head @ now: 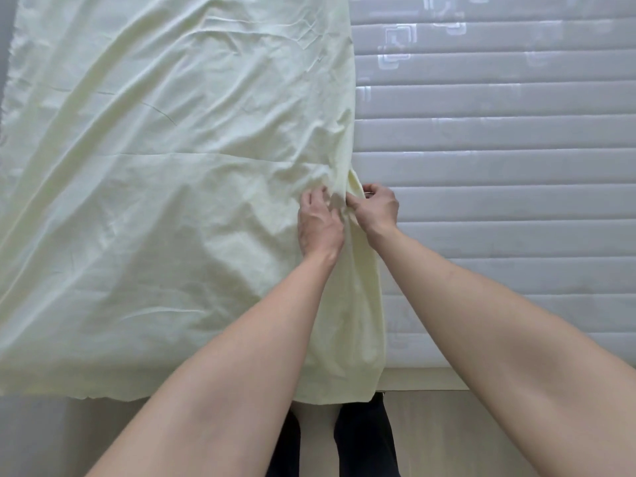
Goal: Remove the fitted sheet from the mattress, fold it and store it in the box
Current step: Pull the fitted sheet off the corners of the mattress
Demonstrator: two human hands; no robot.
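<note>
Your pale yellow fitted sheet (155, 173) lay spread over the left half of the mattress (499, 173), its near edge hanging off the front. You reached both arms forward to its right edge: your left hand (320, 225) and your right hand (377, 208) had fingers curled, pinching the bunched fabric between them.

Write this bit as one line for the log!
step: folding | sheet: on mattress | left hand: pinching sheet edge | right hand: pinching sheet edge
</note>
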